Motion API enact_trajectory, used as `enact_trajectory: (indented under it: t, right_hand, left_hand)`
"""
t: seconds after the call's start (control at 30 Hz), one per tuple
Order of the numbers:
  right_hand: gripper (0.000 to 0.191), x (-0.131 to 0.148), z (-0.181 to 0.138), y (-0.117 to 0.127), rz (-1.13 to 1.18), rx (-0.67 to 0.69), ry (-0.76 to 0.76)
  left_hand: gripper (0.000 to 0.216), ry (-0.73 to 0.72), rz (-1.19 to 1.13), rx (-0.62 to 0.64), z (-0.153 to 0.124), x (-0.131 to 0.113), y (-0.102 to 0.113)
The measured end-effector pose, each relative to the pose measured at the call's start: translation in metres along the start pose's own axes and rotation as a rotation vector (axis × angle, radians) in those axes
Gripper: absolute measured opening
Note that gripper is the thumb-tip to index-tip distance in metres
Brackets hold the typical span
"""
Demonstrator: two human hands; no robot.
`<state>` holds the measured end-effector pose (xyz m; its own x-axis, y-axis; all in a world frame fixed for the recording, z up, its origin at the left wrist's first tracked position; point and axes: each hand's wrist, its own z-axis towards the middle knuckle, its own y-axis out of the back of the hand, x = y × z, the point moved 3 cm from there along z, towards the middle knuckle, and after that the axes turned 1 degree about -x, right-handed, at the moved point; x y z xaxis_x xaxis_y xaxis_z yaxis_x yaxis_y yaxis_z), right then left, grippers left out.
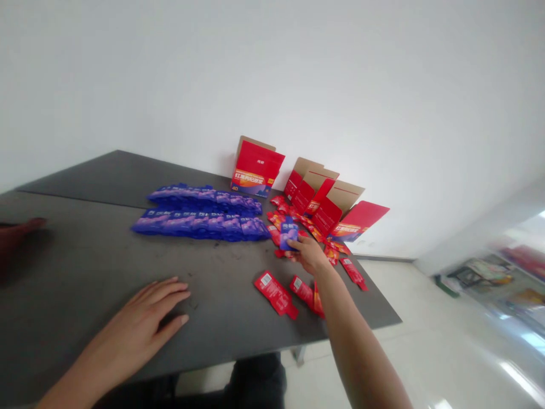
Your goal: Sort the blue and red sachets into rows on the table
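My right hand (307,254) pinches a small purple spouted pouch (288,234) and holds it over the heap of red pouches (279,218). My left hand (147,318) rests on the grey table (221,267) with its fingers stretched out, touching nothing else. Beyond it, purple pouches lie overlapped in two long rows, a near row (200,224) and a far row (204,197). A loose red pouch (276,292) lies close to the table's front edge, and another red pouch (303,291) is partly covered by my right forearm.
A red carton (255,167) stands by the white wall at the back. To its right are open red cartons (327,207) with raised flaps. One more red pouch (353,272) lies near the right table edge. Another person's hand (21,236), blurred, shows at the far left.
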<state>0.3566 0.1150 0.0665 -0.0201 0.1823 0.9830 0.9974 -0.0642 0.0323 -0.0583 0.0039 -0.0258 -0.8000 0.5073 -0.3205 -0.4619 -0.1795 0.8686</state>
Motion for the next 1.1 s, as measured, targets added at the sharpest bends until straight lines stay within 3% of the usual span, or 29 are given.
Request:
enact_trajectory:
  t: [0.07,0.2,0.3,0.37,0.47,0.67,0.97,1.1]
  right_hand:
    - [0.019,0.010,0.015,-0.060,-0.011,0.122,-0.036]
    - [0.013,0.023,0.052,-0.167,-0.110,0.232,-0.118]
    - [0.018,0.027,0.076,-0.223,-0.207,0.251,-0.147]
    - [0.021,0.029,0.088,-0.244,-0.314,0.219,-0.129]
    - [0.027,0.031,0.098,-0.256,-0.587,0.139,-0.054]
    - [0.039,0.036,0.094,-0.251,-1.185,-0.132,0.186]
    - [0.051,0.034,0.082,-0.249,-1.252,-0.112,0.226]
    - [0.061,0.043,0.079,-0.211,-1.238,-0.146,0.292]
  left_hand:
    - [0.050,0.005,-0.003,0.007,-0.001,-0.002,0.000]
    - [0.046,0.010,-0.018,0.014,-0.002,-0.008,0.005]
    - [0.043,0.009,-0.028,0.022,-0.001,-0.013,0.008]
    - [0.042,0.008,-0.032,0.025,-0.001,-0.014,0.010]
    - [0.042,0.005,-0.039,0.031,-0.002,-0.014,0.010]
    - [0.044,0.010,-0.039,0.041,-0.004,-0.010,0.007]
    - [0.049,-0.040,0.032,0.012,-0.007,-0.001,-0.002]
    - [0.056,-0.064,0.036,-0.015,-0.010,0.013,-0.015]
